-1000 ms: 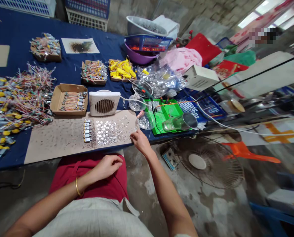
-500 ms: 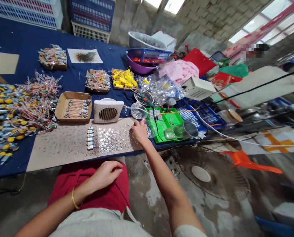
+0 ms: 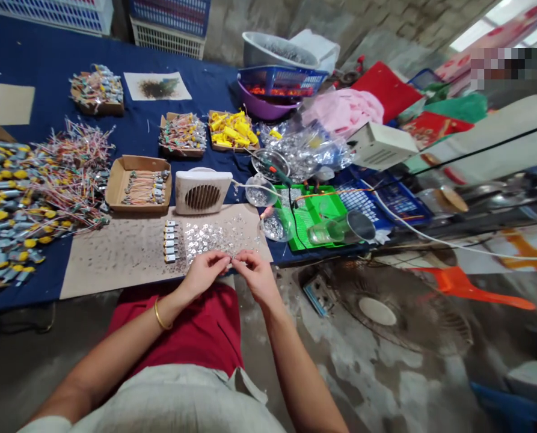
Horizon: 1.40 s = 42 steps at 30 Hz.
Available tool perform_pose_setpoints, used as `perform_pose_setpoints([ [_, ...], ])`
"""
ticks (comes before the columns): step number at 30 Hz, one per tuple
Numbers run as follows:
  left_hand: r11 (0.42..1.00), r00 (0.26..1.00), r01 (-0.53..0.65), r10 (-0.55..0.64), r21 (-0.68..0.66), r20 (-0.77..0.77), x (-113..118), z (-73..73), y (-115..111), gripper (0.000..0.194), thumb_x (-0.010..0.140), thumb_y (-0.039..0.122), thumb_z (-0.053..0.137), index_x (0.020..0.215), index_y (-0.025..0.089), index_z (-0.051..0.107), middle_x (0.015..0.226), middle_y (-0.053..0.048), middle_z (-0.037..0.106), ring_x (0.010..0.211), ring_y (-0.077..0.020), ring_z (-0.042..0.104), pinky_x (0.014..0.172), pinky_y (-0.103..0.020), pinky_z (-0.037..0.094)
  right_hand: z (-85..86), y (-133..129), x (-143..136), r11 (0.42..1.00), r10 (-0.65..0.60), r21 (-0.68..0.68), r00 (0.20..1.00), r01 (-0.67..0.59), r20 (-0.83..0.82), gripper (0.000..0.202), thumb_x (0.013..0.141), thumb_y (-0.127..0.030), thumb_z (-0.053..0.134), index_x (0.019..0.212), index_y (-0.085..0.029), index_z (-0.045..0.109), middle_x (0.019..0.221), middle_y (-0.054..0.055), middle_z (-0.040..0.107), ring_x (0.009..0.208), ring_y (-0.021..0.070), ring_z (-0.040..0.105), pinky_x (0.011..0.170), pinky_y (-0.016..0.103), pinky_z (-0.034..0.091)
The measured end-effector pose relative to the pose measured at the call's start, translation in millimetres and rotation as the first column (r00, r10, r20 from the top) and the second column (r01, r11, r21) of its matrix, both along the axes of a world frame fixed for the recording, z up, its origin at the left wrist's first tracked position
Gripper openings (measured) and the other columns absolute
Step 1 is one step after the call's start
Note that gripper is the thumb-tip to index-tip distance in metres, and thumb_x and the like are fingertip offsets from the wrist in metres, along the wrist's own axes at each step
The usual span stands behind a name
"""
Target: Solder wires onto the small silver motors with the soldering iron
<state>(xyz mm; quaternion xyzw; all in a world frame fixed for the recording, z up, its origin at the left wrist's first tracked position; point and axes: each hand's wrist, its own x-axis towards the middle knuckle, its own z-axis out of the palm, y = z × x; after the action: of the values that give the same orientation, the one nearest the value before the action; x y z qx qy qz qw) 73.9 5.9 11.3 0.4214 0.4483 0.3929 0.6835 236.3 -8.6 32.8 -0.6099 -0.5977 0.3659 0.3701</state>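
Note:
My left hand [image 3: 208, 270] and my right hand [image 3: 255, 273] meet fingertip to fingertip above the front edge of a cardboard sheet [image 3: 101, 258]. Both are closed in a pinch; whatever lies between the fingertips is too small to make out. Just beyond them, many small shiny metal pieces [image 3: 205, 237] are spread over the cardboard. A short column of small motors [image 3: 171, 242] stands left of these pieces. To the right of my hands is a clear bowl [image 3: 275, 225] of small metal parts.
A white square fan [image 3: 202, 192] stands behind the cardboard, beside a cardboard tray [image 3: 137, 204] of wired motors. Heaped motors [image 3: 6, 210] lie at left. A green basket [image 3: 302, 239] holds clear cups at right. Further back are yellow parts [image 3: 234, 129].
My right hand has come back from the clear bowl toward my body. My left hand has risen from my lap to meet it, and both now pinch together. The view has shifted slightly.

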Motion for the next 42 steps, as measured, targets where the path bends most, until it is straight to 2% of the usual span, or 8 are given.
perform_pose_setpoints([
  [5, 0.996, 1.000, 0.008, -0.008, -0.088, 0.001, -4.8, -2.4, -17.2, 0.037, 0.069, 0.047, 0.076, 0.081, 0.012, 0.071, 0.071, -0.002, 0.068, 0.063, -0.0115, 0.057, 0.064, -0.024, 0.047, -6.7, -22.0, -8.3, 1.000, 0.017, -0.011, 0.998, -0.016, 0.062, 0.019, 0.083, -0.035, 0.064, 0.069, -0.021, 0.062, 0.082, 0.003, 0.065, 0.085, 0.0200, 0.059, 0.081, 0.034, 0.044],
  [10, 0.989, 0.999, 0.032, -0.031, -0.146, 0.008, -6.3, -11.5, -26.5, 0.037, 0.065, 0.045, 0.079, 0.081, 0.012, 0.073, 0.076, -0.004, 0.071, 0.069, -0.0137, 0.061, 0.071, -0.027, 0.049, -6.8, -33.8, -7.7, 0.999, 0.045, -0.035, 0.983, -0.040, 0.180, 0.016, 0.083, -0.026, 0.062, 0.068, -0.022, 0.059, 0.084, 0.003, 0.066, 0.089, 0.0203, 0.058, 0.087, 0.035, 0.041],
  [17, 0.994, 0.995, 0.075, -0.080, -0.079, -0.063, -11.8, -13.0, -22.4, 0.033, 0.068, 0.042, 0.078, 0.083, 0.013, 0.076, 0.080, -0.006, 0.073, 0.072, -0.0153, 0.062, 0.073, -0.027, 0.048, -4.5, -36.1, -8.6, 0.997, 0.072, -0.023, 0.973, -0.068, 0.221, 0.019, 0.087, -0.028, 0.062, 0.070, -0.022, 0.061, 0.086, 0.004, 0.067, 0.091, 0.0210, 0.056, 0.088, 0.036, 0.039],
  [21, 0.987, 0.990, 0.109, -0.119, -0.119, -0.080, -17.6, -8.6, -19.0, 0.034, 0.069, 0.044, 0.076, 0.080, 0.012, 0.074, 0.070, -0.003, 0.068, 0.063, -0.0115, 0.056, 0.063, -0.024, 0.045, -6.3, -38.0, -12.6, 0.998, 0.034, 0.045, 0.962, -0.048, 0.270, 0.006, 0.087, -0.028, 0.064, 0.085, -0.023, 0.066, 0.093, 0.006, 0.066, 0.095, 0.0235, 0.056, 0.089, 0.037, 0.042],
  [25, 0.966, 0.993, 0.119, -0.119, -0.228, 0.014, -15.3, -10.0, -19.8, 0.033, 0.066, 0.042, 0.078, 0.073, 0.012, 0.068, 0.064, 0.000, 0.063, 0.058, -0.0093, 0.053, 0.059, -0.022, 0.043, -8.4, -46.4, -15.4, 0.980, 0.031, 0.176, 0.948, -0.091, 0.316, 0.010, 0.091, -0.025, 0.058, 0.097, -0.023, 0.067, 0.099, 0.008, 0.065, 0.098, 0.0246, 0.055, 0.088, 0.039, 0.045],
  [34, 0.924, 0.951, 0.303, -0.310, -0.233, 0.007, -11.4, -6.8, -21.5, 0.015, 0.066, 0.027, 0.070, 0.066, 0.012, 0.065, 0.057, 0.001, 0.060, 0.053, -0.0086, 0.051, 0.057, -0.021, 0.040, -4.6, -55.1, 2.1, 0.973, 0.165, 0.136, 0.976, -0.185, 0.144, 0.011, 0.093, -0.025, 0.058, 0.093, -0.023, 0.069, 0.094, 0.007, 0.067, 0.092, 0.0206, 0.061, 0.081, 0.035, 0.049],
  [38, 0.905, 0.933, 0.352, -0.359, -0.239, 0.015, -10.7, -6.5, -19.2, 0.019, 0.067, 0.031, 0.071, 0.067, 0.012, 0.065, 0.056, 0.001, 0.060, 0.053, -0.0092, 0.053, 0.056, -0.022, 0.040, -3.2, -54.2, 6.8, 0.952, 0.255, 0.135, 0.955, -0.275, 0.152, 0.013, 0.094, -0.024, 0.056, 0.093, -0.023, 0.069, 0.093, 0.006, 0.067, 0.090, 0.0194, 0.061, 0.080, 0.034, 0.049],
  [42, 0.910, 0.939, 0.340, -0.343, -0.236, 0.030, -6.6, -9.8, -21.3, 0.034, 0.070, 0.045, 0.072, 0.079, 0.013, 0.066, 0.071, -0.003, 0.066, 0.059, -0.0103, 0.056, 0.062, -0.024, 0.046, -14.5, -33.8, 28.2, 0.969, 0.089, 0.194, 0.948, -0.154, 0.305, 0.013, 0.093, -0.023, 0.055, 0.091, -0.021, 0.067, 0.089, 0.007, 0.066, 0.089, 0.0211, 0.058, 0.083, 0.036, 0.046],
])
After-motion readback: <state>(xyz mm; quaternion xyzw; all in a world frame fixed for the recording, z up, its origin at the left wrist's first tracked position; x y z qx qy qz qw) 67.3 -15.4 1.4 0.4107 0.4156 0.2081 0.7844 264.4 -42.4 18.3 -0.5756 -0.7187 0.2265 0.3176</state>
